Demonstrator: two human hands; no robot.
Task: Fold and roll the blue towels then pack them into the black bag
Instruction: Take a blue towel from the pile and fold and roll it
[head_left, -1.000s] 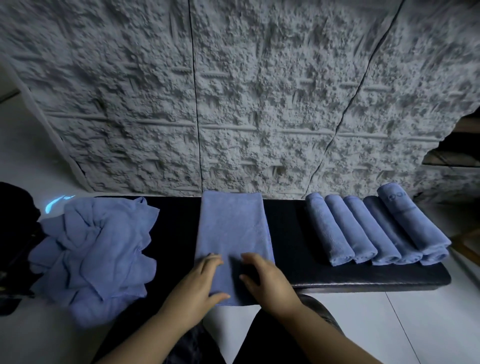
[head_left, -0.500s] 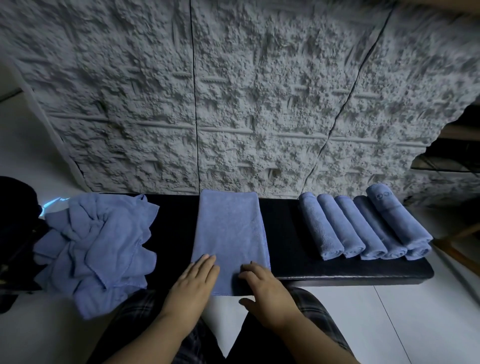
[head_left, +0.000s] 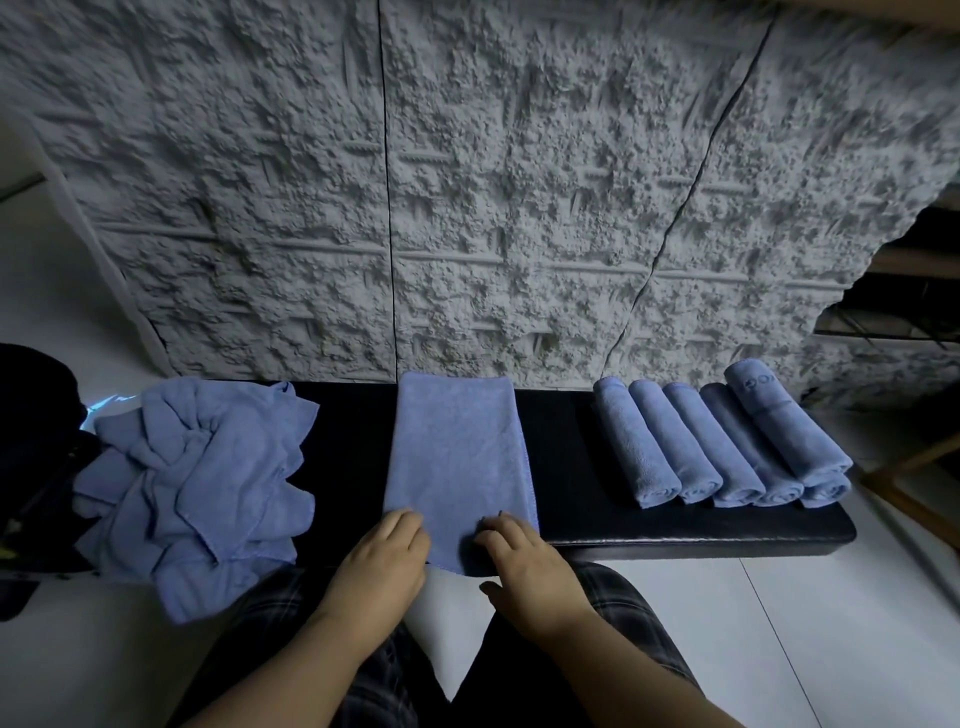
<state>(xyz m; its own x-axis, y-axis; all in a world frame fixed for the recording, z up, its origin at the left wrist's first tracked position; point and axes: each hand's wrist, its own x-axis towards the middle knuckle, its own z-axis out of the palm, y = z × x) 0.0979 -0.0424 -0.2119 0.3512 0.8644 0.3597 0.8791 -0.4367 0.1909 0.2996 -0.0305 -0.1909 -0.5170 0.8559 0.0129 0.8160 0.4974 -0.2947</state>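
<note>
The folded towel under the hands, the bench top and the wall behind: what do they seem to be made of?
Folded towel: looks like soft microfibre or terry cloth, matte blue, with a fine nap and a stitched edge.
Bench top: probably padded leather or vinyl; black, smooth, with a faint sheen along its rounded front edge.
Wall: seemingly rough grey stone-look panels, perhaps moulded; dark seams run between them.

Rolled towel — embossed lettering, unreadable

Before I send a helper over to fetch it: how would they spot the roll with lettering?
Find the black bench against the rough grey wall. At its right end lie rolled towels in a row. The lettered roll lies stacked on top of the row at its far right, the only one marked.
</note>
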